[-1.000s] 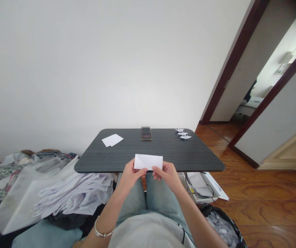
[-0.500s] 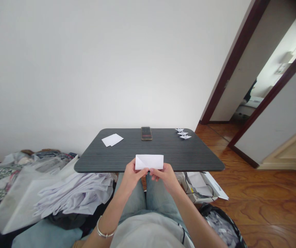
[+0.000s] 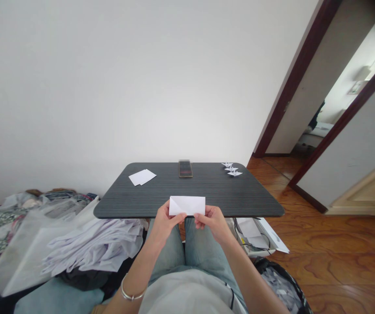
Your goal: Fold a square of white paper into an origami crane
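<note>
A white folded paper (image 3: 187,205), a wide rectangle with a diagonal crease on its left part, is held above the front edge of the dark table (image 3: 118,198). My left hand (image 3: 168,219) grips its lower left corner, thumb along the bottom edge. At the lower right, my right hand (image 3: 211,219) pinches the same paper, the thumb over the bottom edge and the fingers partly behind. White sheets (image 3: 142,177) lie at the table's left. Three small folded paper cranes (image 3: 235,173) stand at the back right.
A phone (image 3: 185,169) lies at the table's back middle. Piled clothes (image 3: 99,244) are left of my legs. To the right are a box with papers and cables (image 3: 253,235) and a black bag of paper pieces (image 3: 281,285).
The folded paper has shifted slightly left. My thumbs, close together at the middle of its bottom edge before, are now farther apart.
</note>
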### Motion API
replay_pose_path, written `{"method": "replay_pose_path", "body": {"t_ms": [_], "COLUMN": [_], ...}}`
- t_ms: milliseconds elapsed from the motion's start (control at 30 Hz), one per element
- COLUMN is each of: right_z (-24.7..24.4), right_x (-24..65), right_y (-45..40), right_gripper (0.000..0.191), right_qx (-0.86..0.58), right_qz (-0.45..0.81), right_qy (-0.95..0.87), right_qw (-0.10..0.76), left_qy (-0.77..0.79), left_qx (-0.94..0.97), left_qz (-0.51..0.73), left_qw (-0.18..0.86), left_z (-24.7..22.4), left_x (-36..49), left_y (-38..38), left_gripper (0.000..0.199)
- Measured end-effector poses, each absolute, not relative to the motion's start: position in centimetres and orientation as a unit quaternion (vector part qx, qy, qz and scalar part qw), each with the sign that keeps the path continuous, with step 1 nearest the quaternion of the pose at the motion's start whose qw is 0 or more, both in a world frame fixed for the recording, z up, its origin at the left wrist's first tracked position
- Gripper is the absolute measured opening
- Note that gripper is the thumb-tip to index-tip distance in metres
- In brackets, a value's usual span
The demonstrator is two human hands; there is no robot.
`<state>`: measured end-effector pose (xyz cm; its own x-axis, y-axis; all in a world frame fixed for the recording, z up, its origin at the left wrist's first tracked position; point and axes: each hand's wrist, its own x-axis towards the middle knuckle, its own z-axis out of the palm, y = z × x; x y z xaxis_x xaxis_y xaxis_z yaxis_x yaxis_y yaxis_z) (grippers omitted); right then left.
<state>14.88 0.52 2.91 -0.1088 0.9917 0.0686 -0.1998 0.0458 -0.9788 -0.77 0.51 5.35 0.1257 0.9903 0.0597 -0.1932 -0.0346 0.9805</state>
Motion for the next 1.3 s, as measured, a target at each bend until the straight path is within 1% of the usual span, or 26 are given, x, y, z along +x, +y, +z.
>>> {"method": "replay_pose_path", "body": {"t_ms": [200, 633, 867, 1033, 1200, 1300], "right_z": [2.6, 2.7, 2.5, 2.3, 2.2, 2.2], "right_x": [16.0, 16.8, 16.0, 15.2, 15.4, 15.7], "right_y": [0.8, 0.7, 0.9, 1.1, 1.1, 1.1], "right_gripper": [0.024, 0.018, 0.023, 0.029, 0.029, 0.03], "right_qx": [-0.412, -0.412, -0.386, -0.394, -0.398, -0.399], "right_qz": [0.555, 0.561, 0.582, 0.548, 0.544, 0.544], "right_qy": [-0.497, -0.482, -0.486, -0.509, -0.501, -0.494], "right_qw": [0.524, 0.533, 0.526, 0.535, 0.543, 0.549], "left_qy": [0.417, 0.419, 0.42, 0.415, 0.39, 0.389], "left_qx": [0.483, 0.473, 0.478, 0.487, 0.483, 0.484], "left_qz": [0.542, 0.551, 0.544, 0.542, 0.545, 0.557], "left_qw": [0.546, 0.545, 0.546, 0.545, 0.563, 0.552], "left_z": [5.8, 5.8, 5.8, 5.6, 5.1, 4.9], "left_x": [-0.7, -0.9, -1.1, -1.0, -2.0, -2.7], "left_y": [0.3, 0.2, 0.5, 0.5, 1.1, 1.4], "left_gripper": [0.034, 0.032, 0.032, 0.031, 0.035, 0.037]}}
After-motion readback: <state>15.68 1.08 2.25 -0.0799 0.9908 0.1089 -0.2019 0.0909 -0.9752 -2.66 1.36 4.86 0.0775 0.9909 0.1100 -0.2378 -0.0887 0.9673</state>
